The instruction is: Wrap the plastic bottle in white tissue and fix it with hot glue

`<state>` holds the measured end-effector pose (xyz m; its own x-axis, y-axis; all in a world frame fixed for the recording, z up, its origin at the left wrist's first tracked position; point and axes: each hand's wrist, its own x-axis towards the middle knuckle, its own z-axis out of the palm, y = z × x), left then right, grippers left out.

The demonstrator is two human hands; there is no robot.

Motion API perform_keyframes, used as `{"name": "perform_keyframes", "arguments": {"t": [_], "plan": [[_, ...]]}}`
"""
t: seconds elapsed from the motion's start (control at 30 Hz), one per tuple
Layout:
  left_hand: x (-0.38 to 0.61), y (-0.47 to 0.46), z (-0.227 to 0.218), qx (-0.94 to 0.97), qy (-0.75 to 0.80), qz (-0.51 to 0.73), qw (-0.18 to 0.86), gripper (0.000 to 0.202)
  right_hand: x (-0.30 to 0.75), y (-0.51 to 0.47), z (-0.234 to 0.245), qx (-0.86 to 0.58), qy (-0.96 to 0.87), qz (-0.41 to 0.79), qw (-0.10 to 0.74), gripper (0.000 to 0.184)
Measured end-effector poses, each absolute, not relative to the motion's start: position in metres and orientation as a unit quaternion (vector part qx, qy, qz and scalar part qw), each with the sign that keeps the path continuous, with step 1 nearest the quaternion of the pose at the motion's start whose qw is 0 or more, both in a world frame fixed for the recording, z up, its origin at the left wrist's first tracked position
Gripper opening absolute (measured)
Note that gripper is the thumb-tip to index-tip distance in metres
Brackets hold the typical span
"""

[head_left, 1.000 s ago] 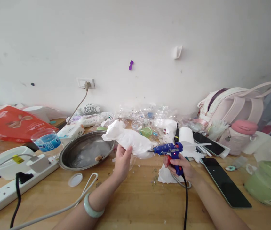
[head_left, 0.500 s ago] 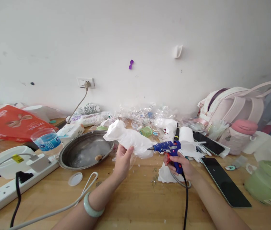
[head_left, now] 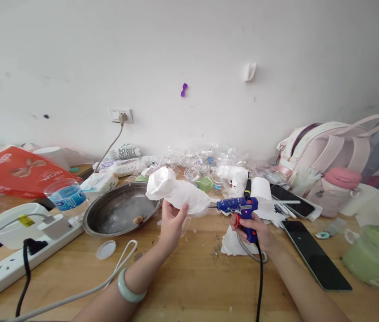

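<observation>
My left hand point(head_left: 172, 223) is closed around a bundle wrapped in white tissue point(head_left: 176, 192), held a little above the wooden table. A jade bangle sits on that wrist. My right hand point(head_left: 253, 230) grips a blue hot glue gun point(head_left: 238, 208) with a red trigger, its black cord trailing toward me. The nozzle points left and sits at the right end of the tissue bundle, touching it or a hair away. A crumpled tissue point(head_left: 231, 245) lies on the table under the gun.
A steel pan point(head_left: 120, 210) sits left of my hands, with a white power strip point(head_left: 18, 259), a water bottle point(head_left: 64, 197) and an orange pack point(head_left: 14, 172) beyond. Clear plastic bits point(head_left: 202, 163) line the wall. Two phones point(head_left: 315, 255), a green bowl point(head_left: 372, 259) and a pink backpack point(head_left: 323, 150) are right.
The glue gun has shifted slightly right and up, its nozzle drawing back to the tissue bundle's right end. The bundle has turned a little in my left hand.
</observation>
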<state>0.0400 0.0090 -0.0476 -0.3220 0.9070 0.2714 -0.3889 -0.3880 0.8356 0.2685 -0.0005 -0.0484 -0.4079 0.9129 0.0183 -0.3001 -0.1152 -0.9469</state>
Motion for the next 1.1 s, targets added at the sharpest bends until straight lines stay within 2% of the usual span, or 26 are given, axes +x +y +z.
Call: {"name": "perform_keyframes", "arguments": {"t": [0.37,0.6,1.1], "plan": [[0.0419,0.0039,-0.0487,0.431,0.363,0.722,0.401,0.042,0.2686,-0.0017,-0.0482,-0.409,-0.527,0.608,0.431,0.030],[0.0412,0.0037,-0.0476,0.422,0.368,0.721,0.409,0.051,0.2700,-0.0010,-0.0477,-0.433,-0.540,0.596,0.408,0.033],[0.0415,0.0051,-0.0488,0.419,0.368,0.723,0.407,0.049,0.2734,0.0008,-0.0513,-0.441,-0.560,0.572,0.406,0.034]]}}
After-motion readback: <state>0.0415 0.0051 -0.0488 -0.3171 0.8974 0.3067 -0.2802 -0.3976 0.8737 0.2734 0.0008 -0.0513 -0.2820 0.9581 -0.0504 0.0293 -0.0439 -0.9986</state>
